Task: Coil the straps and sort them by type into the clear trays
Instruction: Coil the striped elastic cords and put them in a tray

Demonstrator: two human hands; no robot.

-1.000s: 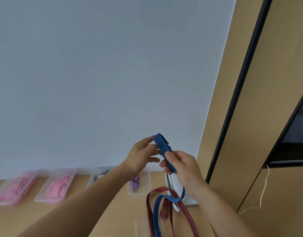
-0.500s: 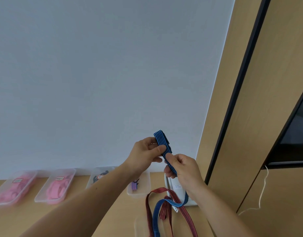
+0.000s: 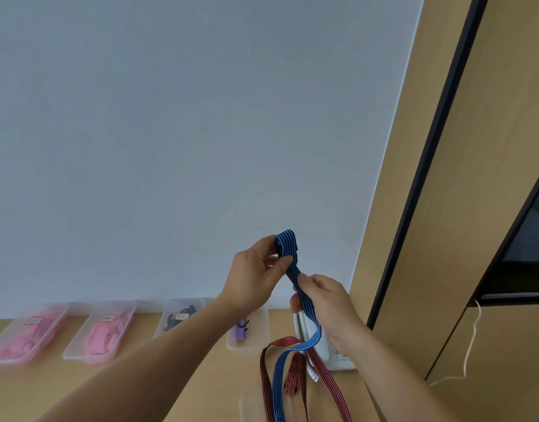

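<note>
The coiling step is in hand. The left hand (image 3: 256, 278) pinches the small started coil of the blue strap (image 3: 293, 269), held up above the far right part of the tabletop (image 3: 24, 391). The right hand (image 3: 323, 303) grips the same strap just below, so the 2 hands are close together. The free tail hangs down beside a red strap (image 3: 265, 385). Next, I judge, more length must be wound flat around the coil before it goes into a clear tray (image 3: 246, 350).

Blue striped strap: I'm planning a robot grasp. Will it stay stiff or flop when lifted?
Probably floppy: below the right hand the blue striped flat strap sags in loose curves. Likely light: the left hand holds its folded end in a mere pinch. The fold may spring open if released; nothing visibly fastens it.
</note>
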